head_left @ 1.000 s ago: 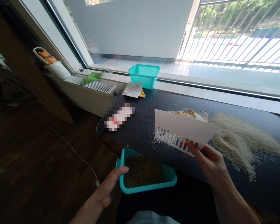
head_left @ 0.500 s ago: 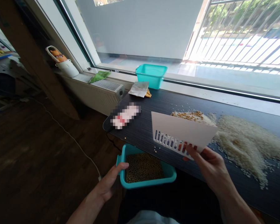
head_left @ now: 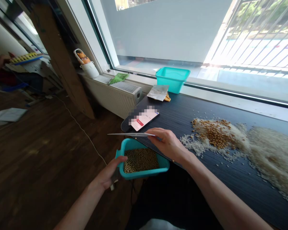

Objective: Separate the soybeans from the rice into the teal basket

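Observation:
My left hand (head_left: 114,167) grips the handle end of a teal plastic bin (head_left: 144,175), thumb over the rim. Round tan-brown beans (head_left: 141,159) cover its bottom; the bin sits at the table's front edge. Over the bin's far rim, my right hand (head_left: 166,142) pinches one end of a white slotted sheet (head_left: 127,134), now seen almost edge-on, so its slots are hidden. To the right on the table lies a heap of white rice (head_left: 242,140) with golden beans (head_left: 217,135) on it. A larger rice pile (head_left: 276,153) spreads beyond that.
On the dark table (head_left: 180,110) lie a phone (head_left: 145,119) with a lit screen and a paper packet (head_left: 158,92). Behind them stands a second teal bin (head_left: 172,80) by the window. A radiator (head_left: 117,95) is at left. A cable (head_left: 84,131) crosses the floor; a person sits far left.
My right hand has carried the slotted sheet left from beside the rice to above the bin, turning it nearly flat. The beans on the heap are uncovered. My view has shifted left.

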The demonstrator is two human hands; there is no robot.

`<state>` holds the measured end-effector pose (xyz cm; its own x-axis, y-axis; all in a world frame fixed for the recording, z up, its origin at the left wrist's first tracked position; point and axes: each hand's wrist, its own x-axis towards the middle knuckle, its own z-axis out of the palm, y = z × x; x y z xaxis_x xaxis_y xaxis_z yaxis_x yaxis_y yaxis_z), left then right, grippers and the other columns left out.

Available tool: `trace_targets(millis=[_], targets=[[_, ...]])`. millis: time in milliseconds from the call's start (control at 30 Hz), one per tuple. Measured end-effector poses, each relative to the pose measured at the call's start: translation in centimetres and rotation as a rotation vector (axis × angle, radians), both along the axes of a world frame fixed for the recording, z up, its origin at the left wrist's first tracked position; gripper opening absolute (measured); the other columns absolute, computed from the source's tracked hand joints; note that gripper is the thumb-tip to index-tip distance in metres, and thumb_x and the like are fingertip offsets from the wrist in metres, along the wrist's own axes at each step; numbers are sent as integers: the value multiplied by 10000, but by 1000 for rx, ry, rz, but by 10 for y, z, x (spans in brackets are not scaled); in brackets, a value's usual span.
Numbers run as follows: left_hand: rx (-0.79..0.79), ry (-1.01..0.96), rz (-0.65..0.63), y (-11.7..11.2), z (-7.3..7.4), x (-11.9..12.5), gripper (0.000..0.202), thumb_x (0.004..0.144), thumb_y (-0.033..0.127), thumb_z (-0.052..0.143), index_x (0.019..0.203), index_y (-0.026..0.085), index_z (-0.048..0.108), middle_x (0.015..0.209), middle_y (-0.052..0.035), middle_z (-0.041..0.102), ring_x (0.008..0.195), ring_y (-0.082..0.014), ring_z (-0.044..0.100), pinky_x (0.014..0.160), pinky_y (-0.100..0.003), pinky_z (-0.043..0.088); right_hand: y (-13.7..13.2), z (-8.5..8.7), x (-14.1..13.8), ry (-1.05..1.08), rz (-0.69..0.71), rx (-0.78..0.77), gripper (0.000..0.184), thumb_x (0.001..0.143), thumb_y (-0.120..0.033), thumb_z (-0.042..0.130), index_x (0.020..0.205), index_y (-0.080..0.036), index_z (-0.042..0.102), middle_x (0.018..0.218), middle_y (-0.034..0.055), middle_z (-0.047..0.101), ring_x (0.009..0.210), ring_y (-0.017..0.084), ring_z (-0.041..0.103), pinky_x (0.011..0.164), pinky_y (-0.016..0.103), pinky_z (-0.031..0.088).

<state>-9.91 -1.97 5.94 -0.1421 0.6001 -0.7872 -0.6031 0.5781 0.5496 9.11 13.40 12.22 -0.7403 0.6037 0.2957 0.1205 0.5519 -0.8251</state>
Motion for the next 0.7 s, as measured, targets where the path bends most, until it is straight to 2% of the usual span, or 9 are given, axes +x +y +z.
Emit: trace_targets(millis=[100,200,333,500,600,700], targets=[[12,17,17,-1,1,-4,457,778,240,621,1185,59,523,881,-126,727,761,-246,698,756,-371,555,-1,-1,-1,-64,-25,-86,250,865,-298,496,931,-194,713,844,18,713,784,175,638,698,250,495],[44,4,-2,-4,4,-3,476,777,233,624,1212,76,509,932,-124,721,804,-247,695,772,-366,551,-7,2,20,-110,-117,-159,274,842,-368,520,909,-195,723,781,0,712,771,191,642,671,251,507],[68,-32,-85,-13,5,9,496,766,256,640,1217,90,517,1028,-137,699,880,-260,682,792,-360,542,-24,2,76,-76,-383,-180,276,800,-397,572,898,-197,735,734,12,711,693,196,646,614,263,522],[62,-106,-173,-19,1,40,557,718,263,685,1228,107,526,1073,-136,684,961,-274,657,856,-371,509,-53,-11,142,-23,-667,-292,292,705,-442,666,842,-201,760,707,31,725,591,203,651,543,275,554],[47,-140,-201,-18,1,57,551,727,276,675,1232,113,528,1091,-130,680,1003,-271,641,890,-372,490,-69,-19,155,-9,-728,-342,299,688,-444,688,840,-198,765,727,34,732,574,203,654,539,273,565],[36,-157,-208,-16,4,66,532,733,269,668,1223,112,536,1087,-125,683,1044,-270,623,912,-367,476,-83,-21,152,-3,-712,-350,282,720,-440,667,819,-194,766,677,33,724,584,208,657,539,261,563]])
